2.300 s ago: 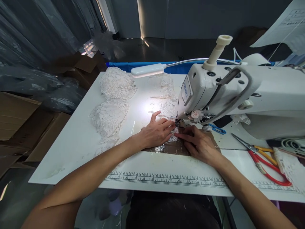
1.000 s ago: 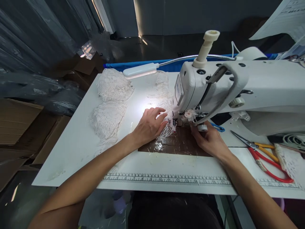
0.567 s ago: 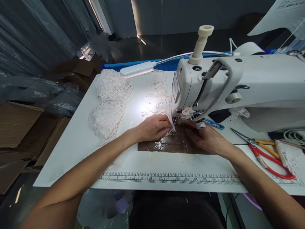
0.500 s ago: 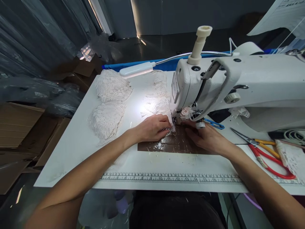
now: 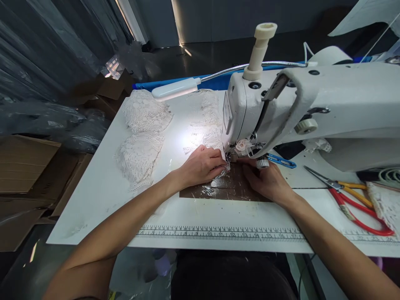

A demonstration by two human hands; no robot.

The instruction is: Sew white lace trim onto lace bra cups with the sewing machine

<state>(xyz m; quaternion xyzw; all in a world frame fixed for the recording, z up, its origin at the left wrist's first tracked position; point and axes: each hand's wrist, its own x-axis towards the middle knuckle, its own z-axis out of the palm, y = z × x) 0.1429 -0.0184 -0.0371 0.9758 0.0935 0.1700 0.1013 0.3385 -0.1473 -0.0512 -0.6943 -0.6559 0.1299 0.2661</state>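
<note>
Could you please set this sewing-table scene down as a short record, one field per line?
Left hand: bare left hand, fingers curled on white openwork lace; pinch unclear
Right hand: bare right hand, fingertips hidden under the machine head; grip unclear
Machine: white metal sewing machine
Light: slim white lamp, lit
Under the hands: shiny brown sheet on a white table
Near edge: printed black ruler scale
Far left: two rounded white lace bundles
Right side: red- and orange-handled metal scissors, one pair or two unclear
</note>
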